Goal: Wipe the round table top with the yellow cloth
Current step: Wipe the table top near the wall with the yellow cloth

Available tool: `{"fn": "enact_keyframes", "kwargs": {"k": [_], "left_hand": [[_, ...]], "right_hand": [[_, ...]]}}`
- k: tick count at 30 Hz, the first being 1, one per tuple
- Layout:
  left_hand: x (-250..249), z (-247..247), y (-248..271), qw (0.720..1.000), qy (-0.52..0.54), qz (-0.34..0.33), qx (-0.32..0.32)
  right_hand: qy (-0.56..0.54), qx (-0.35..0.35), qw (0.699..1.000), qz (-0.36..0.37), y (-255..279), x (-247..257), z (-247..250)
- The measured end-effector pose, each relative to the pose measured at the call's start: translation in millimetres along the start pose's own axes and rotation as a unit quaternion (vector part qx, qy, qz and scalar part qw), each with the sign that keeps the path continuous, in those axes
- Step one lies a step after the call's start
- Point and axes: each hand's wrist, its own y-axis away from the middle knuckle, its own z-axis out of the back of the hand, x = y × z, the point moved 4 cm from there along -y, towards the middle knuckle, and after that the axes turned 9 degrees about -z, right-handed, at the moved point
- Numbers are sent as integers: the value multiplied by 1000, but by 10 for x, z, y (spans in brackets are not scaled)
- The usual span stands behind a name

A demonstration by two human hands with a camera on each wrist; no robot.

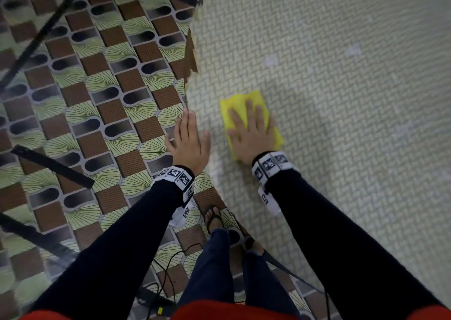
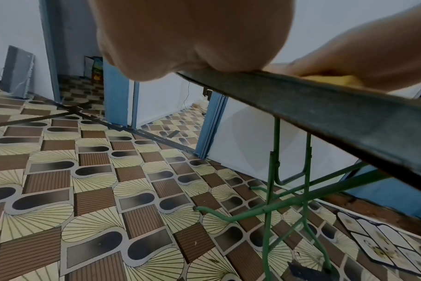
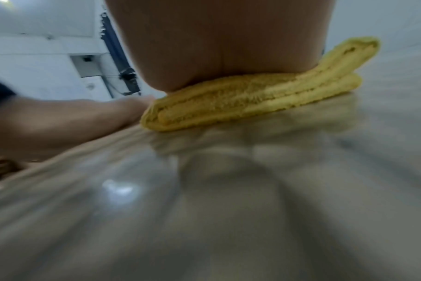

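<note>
Two hands on the table [image 1: 341, 100] rn: right hand [image 1: 252, 134] is flat w/ fingers spread, pressing down on the folded yellow cloth [image 1: 240, 102], which sits on the top near the left edge. Left hand [image 1: 188, 139] lies flat and relaxed at the table's rim, fingers straight, holding nothing, just beside the cloth. Patterned floor [image 1: 85, 100] and green table legs [image 2: 269, 190] below, no containers in sight tbh.

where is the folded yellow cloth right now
In the head view the folded yellow cloth lies flat on the pale woven-patterned table top, pressed under the right hand, near the table's left edge where the left hand rests.
</note>
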Motion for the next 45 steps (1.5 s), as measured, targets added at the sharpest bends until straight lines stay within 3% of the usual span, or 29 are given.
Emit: {"fn": "enact_keyframes", "kwargs": {"k": [3, 7, 11, 14, 18, 21, 24, 29, 35, 39, 42, 45], "left_hand": [[-16, -3, 20, 1000, 16, 6, -15], [-12, -26, 3, 999, 27, 23, -8], [20, -11, -18, 999, 35, 7, -9], [8, -14, 11, 999, 45, -8, -7], [11, 11, 18, 999, 46, -15, -10], [-8, 12, 33, 999, 40, -15, -14], [-12, 4, 25, 999, 32, -5, -9], [-11, 6, 17, 1000, 29, -2, 3], [0, 11, 17, 999, 37, -7, -4], [-21, 26, 23, 1000, 8, -7, -15], [-44, 60, 27, 1000, -6, 13, -23], [-18, 107, -2, 999, 8, 20, -28]], "right_hand": [[23, -33, 997, 73, 511, -31, -115], [18, -10, 1000, -14, 968, -801, -110], [-20, -40, 987, -157, 446, -1195, 124], [-45, -50, 979, -191, -152, -1011, 294], [-14, -2, 993, -115, -478, -358, 218], [-1, -46, 999, -7, -84, 19, 36], [14, -34, 998, 55, 531, -80, -137], [3, -10, 998, -59, 785, -780, -50], [-34, 16, 987, -153, -106, -753, 220], [-7, 43, 995, -85, -436, -257, 229], [-3, 22, 1000, 15, -160, -19, 111], [-7, -9, 997, 76, 247, -116, -7]]}}
